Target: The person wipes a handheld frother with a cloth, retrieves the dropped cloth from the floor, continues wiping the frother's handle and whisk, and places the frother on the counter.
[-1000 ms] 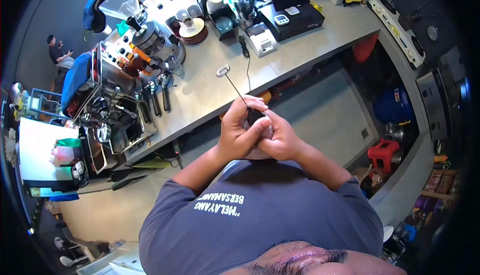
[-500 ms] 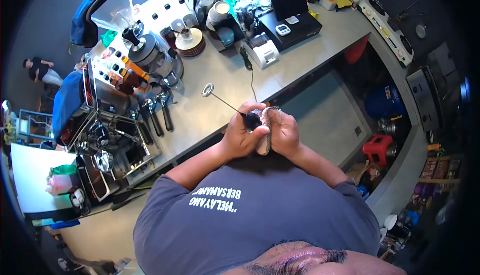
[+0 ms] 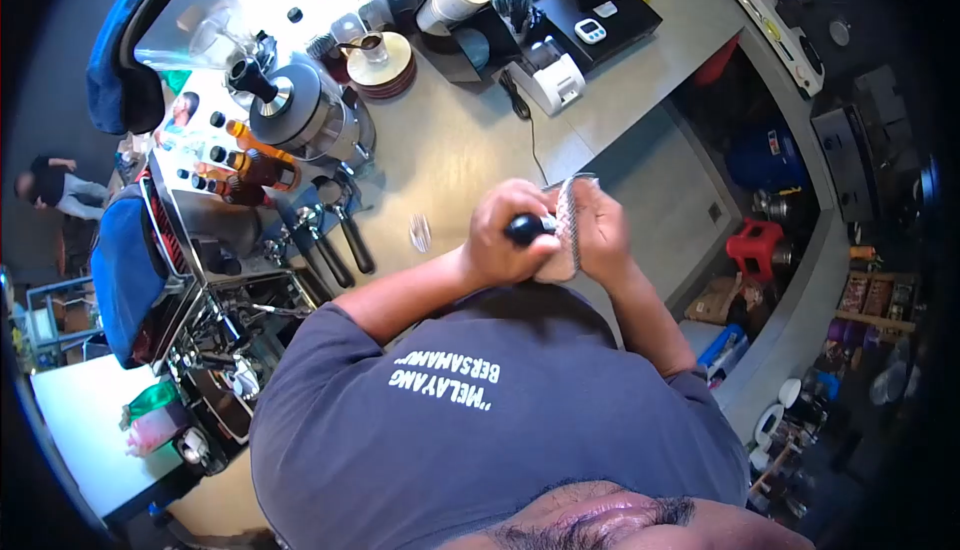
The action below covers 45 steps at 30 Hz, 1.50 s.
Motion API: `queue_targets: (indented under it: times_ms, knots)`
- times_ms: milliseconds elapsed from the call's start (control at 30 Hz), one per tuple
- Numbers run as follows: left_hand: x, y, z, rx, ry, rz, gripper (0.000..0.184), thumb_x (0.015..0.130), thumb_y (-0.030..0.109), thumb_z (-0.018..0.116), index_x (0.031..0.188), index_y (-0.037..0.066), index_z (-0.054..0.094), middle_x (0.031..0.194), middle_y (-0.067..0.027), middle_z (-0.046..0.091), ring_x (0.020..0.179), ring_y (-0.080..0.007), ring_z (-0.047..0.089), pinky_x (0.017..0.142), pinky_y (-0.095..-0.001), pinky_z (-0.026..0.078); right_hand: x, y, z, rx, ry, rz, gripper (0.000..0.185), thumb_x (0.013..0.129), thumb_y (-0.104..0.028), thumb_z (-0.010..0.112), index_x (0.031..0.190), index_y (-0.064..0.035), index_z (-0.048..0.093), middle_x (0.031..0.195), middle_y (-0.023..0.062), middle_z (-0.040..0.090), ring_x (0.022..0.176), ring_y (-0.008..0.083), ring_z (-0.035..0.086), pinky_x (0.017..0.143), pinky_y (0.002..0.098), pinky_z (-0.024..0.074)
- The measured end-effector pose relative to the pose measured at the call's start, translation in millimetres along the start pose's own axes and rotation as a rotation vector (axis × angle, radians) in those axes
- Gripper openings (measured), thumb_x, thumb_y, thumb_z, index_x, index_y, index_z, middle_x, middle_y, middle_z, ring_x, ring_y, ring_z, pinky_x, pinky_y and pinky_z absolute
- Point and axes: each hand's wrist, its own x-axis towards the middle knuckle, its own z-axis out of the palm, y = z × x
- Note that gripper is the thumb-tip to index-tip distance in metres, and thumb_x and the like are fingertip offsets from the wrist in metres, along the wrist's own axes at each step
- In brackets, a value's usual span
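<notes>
My left hand is closed around a handheld milk frother, whose round black handle end points up between the fingers. Left of that hand, over the counter, a blurred metal coil looks like the frother's whisk head; its stem does not show clearly. My right hand grips a folded, light-coloured cloth with a dark woven edge. The cloth lies against the frother and the left fingertips. Both hands are close together in front of my chest, near the counter's edge.
Portafilters lie beside an espresso machine at left. A grinder, syrup bottles and stacked saucers stand behind. A small printer with a cable is on the counter. A person is far left.
Both hands have shifted slightly to the right with the frother and cloth. The whisk head now appears blurred and lower, and the handle end has turned to face up.
</notes>
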Motion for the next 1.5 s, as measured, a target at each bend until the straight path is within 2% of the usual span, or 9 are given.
queue_targets:
  times_ms: [33,167,233,333,467,733,900,1067,1500]
  knots:
    - [0,-10,-6,-0.017,-0.054,0.08,0.042,0.079,0.026,0.08,0.104,0.007,0.053,0.086,-0.0145,0.065,0.074,-0.0292,0.066,0.067,-0.039,0.054,5,-9,-2,-0.125,0.042,-0.091,0.034,0.105,-0.02,0.042,0.089,-0.0003,0.066,0.08,0.0063,0.066,0.073,0.0138,0.061,0.068,0.0295,0.0498]
    - [1,-75,-29,0.192,0.157,-0.212,0.041,0.082,0.026,0.079,0.108,0.011,0.052,0.081,-0.0121,0.068,0.069,-0.0271,0.069,0.061,-0.0351,0.054,2,-12,-1,-0.206,0.205,-0.163,0.033,0.103,-0.015,0.045,0.086,-0.001,0.07,0.085,0.0098,0.069,0.076,0.0184,0.065,0.071,0.0303,0.05]
    - [16,-109,-53,0.521,0.18,-0.313,0.039,0.087,0.034,0.074,0.106,0.011,0.051,0.081,-0.0145,0.067,0.069,-0.037,0.067,0.058,-0.0423,0.051,-12,10,-5,-0.049,0.171,-0.016,0.032,0.104,-0.018,0.044,0.097,0.0021,0.068,0.087,0.0071,0.07,0.078,0.0141,0.064,0.074,0.0282,0.0505]
    - [-2,-190,-84,0.739,0.213,-0.459,0.041,0.09,0.039,0.069,0.109,0.006,0.054,0.088,-0.0175,0.065,0.078,-0.0385,0.065,0.067,-0.0449,0.05,-27,34,5,0.177,0.228,0.136,0.034,0.105,-0.022,0.044,0.106,0.0056,0.064,0.091,0.0049,0.069,0.08,0.0095,0.061,0.073,0.026,0.0505]
    - [-6,-238,-108,0.733,0.28,-0.607,0.044,0.089,0.04,0.069,0.11,0.004,0.056,0.097,-0.0183,0.064,0.087,-0.0386,0.064,0.073,-0.0453,0.05,-42,56,24,0.155,0.244,0.211,0.032,0.105,-0.023,0.047,0.104,0.004,0.064,0.088,0.003,0.066,0.077,0.0086,0.06,0.069,0.0248,0.049]
    - [-6,-262,-127,0.871,0.241,-0.609,0.047,0.087,0.041,0.071,0.111,0.003,0.057,0.101,-0.0197,0.064,0.092,-0.0392,0.064,0.077,-0.0439,0.051,-27,73,53,0.159,-0.007,0.29,0.026,0.104,-0.017,0.048,0.105,0.0035,0.064,0.098,0.0048,0.069,0.087,0.0085,0.061,0.078,0.0239,0.0485]
    - [-8,-278,-129,0.892,0.25,-0.538,0.047,0.083,0.037,0.075,0.111,0.003,0.056,0.102,-0.0199,0.064,0.094,-0.0399,0.063,0.078,-0.0451,0.051,-28,66,55,0.313,0.072,0.331,0.025,0.104,-0.015,0.047,0.106,0.0038,0.063,0.098,0.0039,0.068,0.087,0.0084,0.06,0.078,0.0244,0.0484]
    - [-2,-301,-136,0.885,0.183,-0.469,0.049,0.081,0.031,0.077,0.115,0.004,0.053,0.104,-0.0201,0.063,0.095,-0.0412,0.063,0.079,-0.0455,0.051,-34,70,42,0.111,0.102,0.27,0.023,0.104,-0.015,0.049,0.104,0.0034,0.063,0.094,0.0022,0.066,0.086,0.0069,0.057,0.077,0.0243,0.0477]
    - [-7,-289,-124,1.03,0.121,-0.765,0.052,0.075,0.032,0.08,0.114,0.007,0.056,0.104,-0.0186,0.067,0.096,-0.0391,0.064,0.083,-0.0478,0.05,-48,73,3,0.162,0.1,0.209,0.026,0.104,-0.018,0.049,0.105,0.0037,0.064,0.095,0.0042,0.068,0.087,0.0081,0.059,0.079,0.0251,0.0482]
